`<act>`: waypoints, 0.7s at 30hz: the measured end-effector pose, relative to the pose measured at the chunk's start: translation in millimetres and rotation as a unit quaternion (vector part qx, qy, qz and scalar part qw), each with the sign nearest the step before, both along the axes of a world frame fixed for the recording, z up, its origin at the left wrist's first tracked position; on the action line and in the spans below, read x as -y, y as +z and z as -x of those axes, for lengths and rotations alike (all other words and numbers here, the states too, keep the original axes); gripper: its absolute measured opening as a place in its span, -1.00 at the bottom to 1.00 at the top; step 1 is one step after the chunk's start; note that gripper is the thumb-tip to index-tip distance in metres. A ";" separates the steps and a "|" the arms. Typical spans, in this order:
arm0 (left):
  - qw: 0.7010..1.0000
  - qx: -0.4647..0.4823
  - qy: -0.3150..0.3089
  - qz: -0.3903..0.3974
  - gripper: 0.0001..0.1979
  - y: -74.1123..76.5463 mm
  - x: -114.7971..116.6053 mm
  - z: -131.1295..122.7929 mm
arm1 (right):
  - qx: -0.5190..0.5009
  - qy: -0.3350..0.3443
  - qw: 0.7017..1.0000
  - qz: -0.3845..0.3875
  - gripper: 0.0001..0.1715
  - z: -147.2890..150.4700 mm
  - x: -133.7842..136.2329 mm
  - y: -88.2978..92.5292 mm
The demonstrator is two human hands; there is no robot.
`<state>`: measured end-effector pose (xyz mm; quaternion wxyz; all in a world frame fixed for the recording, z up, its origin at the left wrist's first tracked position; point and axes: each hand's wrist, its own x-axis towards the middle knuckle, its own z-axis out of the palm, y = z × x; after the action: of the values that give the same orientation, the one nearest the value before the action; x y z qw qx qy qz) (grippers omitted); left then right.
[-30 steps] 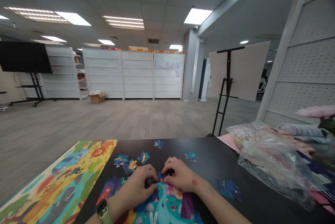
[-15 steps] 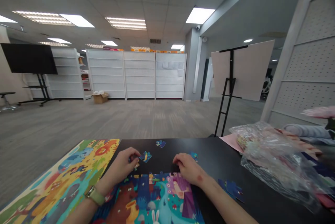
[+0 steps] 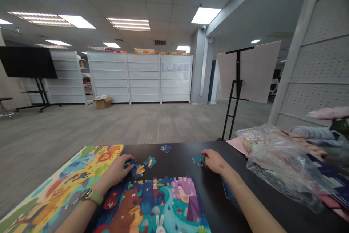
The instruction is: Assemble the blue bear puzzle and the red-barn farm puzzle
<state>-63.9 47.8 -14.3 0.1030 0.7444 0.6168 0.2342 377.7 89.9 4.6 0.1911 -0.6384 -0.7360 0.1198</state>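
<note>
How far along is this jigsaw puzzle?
Most of the jigsaw puzzle looks assembled. The left hand is on loose pieces, and the right hand is on another piece. Still left: those, a piece farther up, and the ragged top edge.

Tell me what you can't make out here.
In the head view:
Piece by the right hand: fingers cover its edge.
Pieces under the left hand: fingers hide them.
Blue piece: right forearm covers most of it.
Assembled puzzle: bottom edge of the picture cuts it off.
</note>
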 end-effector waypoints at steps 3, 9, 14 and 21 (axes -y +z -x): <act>1.000 0.016 0.000 -0.006 -0.67 1.2 0.2 -4.2 | 0.020 0.016 1.000 0.011 -0.75 5.7 1.7 -4.1; 0.993 0.074 -0.071 0.058 -0.60 8.1 7.0 -13.6 | 0.025 0.017 0.999 0.007 -0.66 15.5 -0.4 -9.3; 0.987 0.085 -0.104 0.085 -0.42 10.3 12.5 -10.2 | 0.014 0.015 1.000 0.008 -0.69 14.0 -4.2 -11.7; 0.988 0.096 -0.096 0.074 -0.48 1.9 3.9 4.2 | 0.002 0.018 1.000 0.012 -0.68 13.6 -6.0 -13.4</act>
<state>-68.1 44.0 -12.5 0.2388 0.7642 0.5456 0.2476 364.1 95.9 -8.8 0.1801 -0.6277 -0.7460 0.1304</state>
